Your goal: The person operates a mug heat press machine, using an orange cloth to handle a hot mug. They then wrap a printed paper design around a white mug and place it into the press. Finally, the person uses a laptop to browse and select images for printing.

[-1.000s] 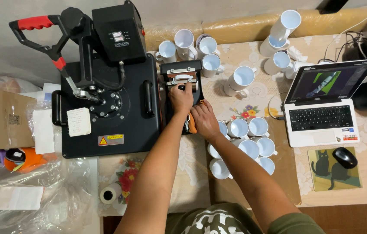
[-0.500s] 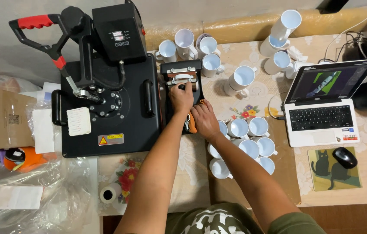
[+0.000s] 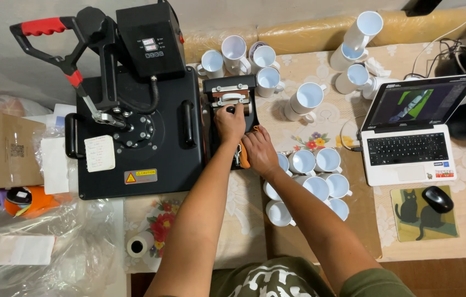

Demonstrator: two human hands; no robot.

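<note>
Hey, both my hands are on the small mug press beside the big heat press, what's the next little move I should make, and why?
Probably steady the small mug press with your left hand on top, while your right hand works the orange-handled part at its near end. Both hands already rest there, and white mugs crowd close beside your right wrist, so move gently.

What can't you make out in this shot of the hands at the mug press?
Head view only:
- Whether a mug sits in the mug press: left hand covers it.
- What the right hand grips: only an orange handle peeks out.
- Heat press display digits: too small.
- Some white mugs: partly behind the right forearm.
</note>
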